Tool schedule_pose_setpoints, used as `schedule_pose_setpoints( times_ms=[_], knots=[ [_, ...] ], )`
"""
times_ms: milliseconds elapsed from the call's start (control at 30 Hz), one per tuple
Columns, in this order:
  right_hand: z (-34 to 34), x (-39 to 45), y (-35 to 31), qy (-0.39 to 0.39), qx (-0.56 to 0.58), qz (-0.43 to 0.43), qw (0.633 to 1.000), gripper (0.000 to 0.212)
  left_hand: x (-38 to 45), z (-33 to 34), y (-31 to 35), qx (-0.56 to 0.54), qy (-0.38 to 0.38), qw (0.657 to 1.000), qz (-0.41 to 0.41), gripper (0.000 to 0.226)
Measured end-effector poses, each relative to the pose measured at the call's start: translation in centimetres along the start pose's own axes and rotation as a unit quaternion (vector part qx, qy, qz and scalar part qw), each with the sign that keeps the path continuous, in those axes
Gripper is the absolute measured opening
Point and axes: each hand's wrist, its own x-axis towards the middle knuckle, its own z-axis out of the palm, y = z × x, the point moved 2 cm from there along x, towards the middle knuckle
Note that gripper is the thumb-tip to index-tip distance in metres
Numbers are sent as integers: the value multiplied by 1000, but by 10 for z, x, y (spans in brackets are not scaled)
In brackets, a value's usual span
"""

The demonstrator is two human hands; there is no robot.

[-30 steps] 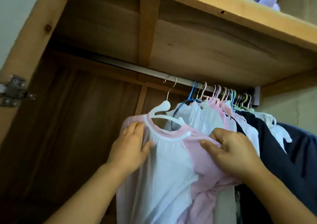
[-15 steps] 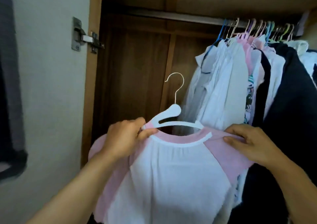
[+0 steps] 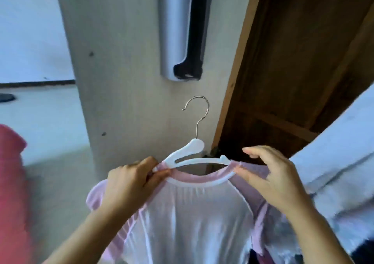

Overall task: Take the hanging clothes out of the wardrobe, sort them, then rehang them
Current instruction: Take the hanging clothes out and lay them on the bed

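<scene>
A white-and-pink shirt hangs on a white plastic hanger with a metal hook, held up in front of me, clear of the rail. My left hand pinches the shirt's left shoulder at the collar. My right hand pinches the right shoulder by the collar, its upper fingers lifted. The wardrobe's dark wooden inside is at the upper right. The rail and most of the hanging clothes are out of view.
A pale wardrobe door or panel with a silver-and-black handle stands straight ahead. White garments hang at the right edge. A red cloth sits at the left edge, pale floor behind it.
I lifted the shirt's hanger off the rail and carried it out and leftward. My view swung left, away from the rail, toward the door panel. Both hands stay on its shoulders.
</scene>
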Motion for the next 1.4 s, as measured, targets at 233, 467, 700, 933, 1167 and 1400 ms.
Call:
schedule_pose_setpoints(
  times_ms=[233, 467, 700, 933, 1167, 1400],
  knots=[
    [118, -5, -100, -32, 119, -105, 987, 39, -123, -118, -103, 114, 54, 979, -163, 45],
    [217, 1, -233, -95, 224, -235, 941, 28, -205, -244, -178, 259, 121, 906, -313, 52],
    [325, 13, -372, -196, 280, -310, 887, 30, -276, -343, -268, 303, 192, 823, -440, 50],
    [432, 18, -508, -283, 310, -371, 828, 37, -338, -433, -365, 357, 237, 741, -517, 49],
    [535, -26, -617, -352, 348, -404, 769, 39, -439, -482, -456, 377, 243, 660, -603, 50],
    [630, -94, -659, -467, 332, -377, 728, 42, -564, -442, -534, 308, 214, 625, -684, 47]
  ],
)
